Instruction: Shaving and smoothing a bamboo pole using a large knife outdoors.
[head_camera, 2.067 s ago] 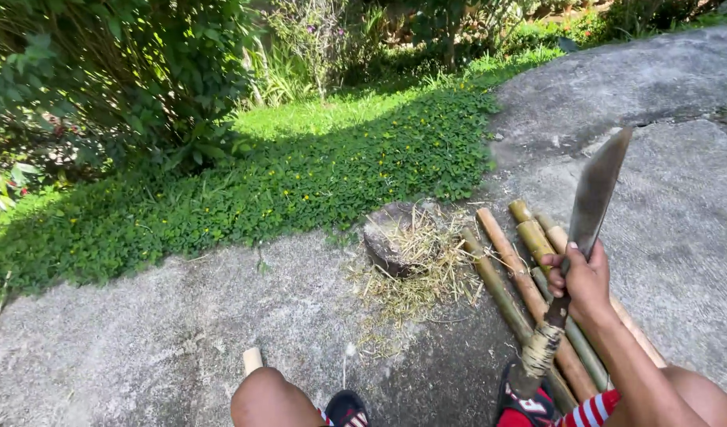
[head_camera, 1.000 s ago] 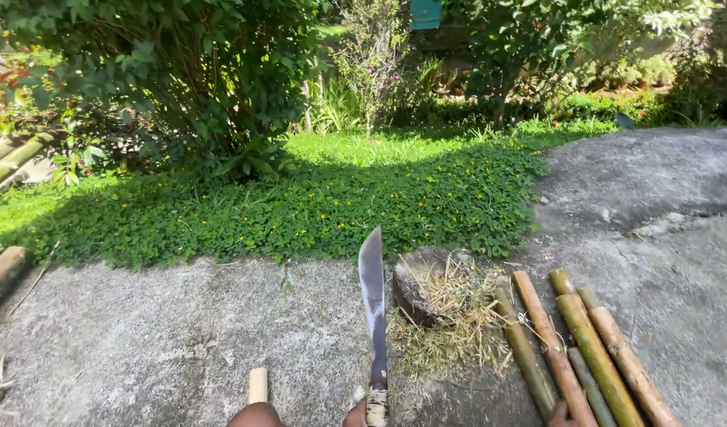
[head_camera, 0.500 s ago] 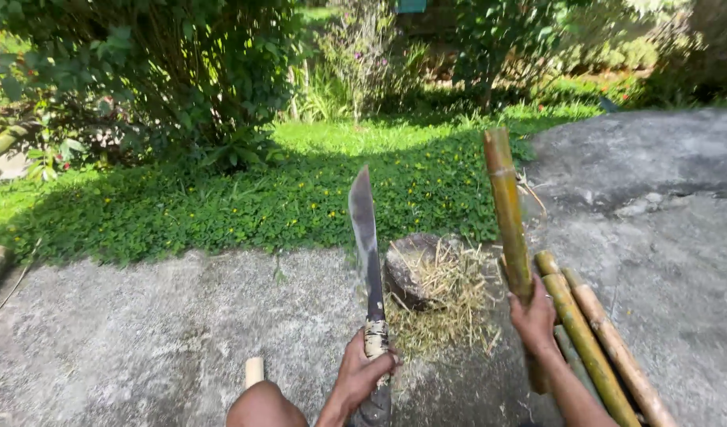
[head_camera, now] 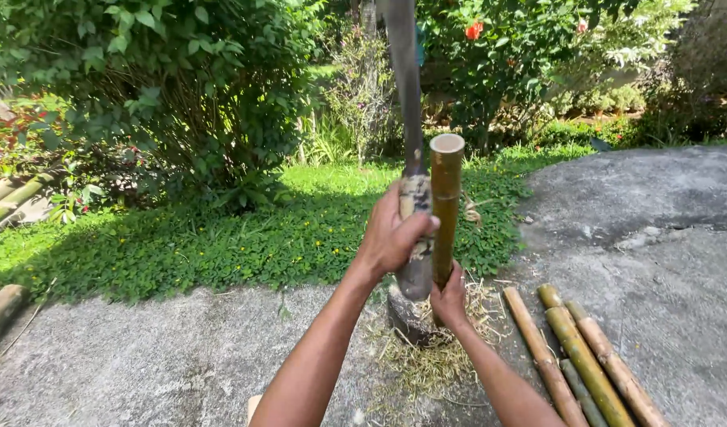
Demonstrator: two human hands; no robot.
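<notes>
— While the left hand (head_camera: 391, 237) is raised in front of the bushes, what does it hold?

— Its fingers (head_camera: 417, 225) are clenched round the wrapped grip of a long grey steel machete (head_camera: 405, 95), whose blade points straight up past the top edge of the view.

— And the right hand (head_camera: 449, 300)?

— It is grasping a short yellow-brown bamboo section (head_camera: 445, 202) near its lower end, keeping it upright. The open, hollow top end faces up, just beside the machete's grip.

— Where does the bamboo stand?

— Its foot is hidden behind the hand, above a rough grey stone block (head_camera: 408, 316) ringed by dry straw-coloured shavings (head_camera: 435, 364) on the grey rock ground (head_camera: 166, 364).

— Anything else nearby?

— A row of cut bamboo poles (head_camera: 585, 364), green and brown, lies side by side to the right.
</notes>
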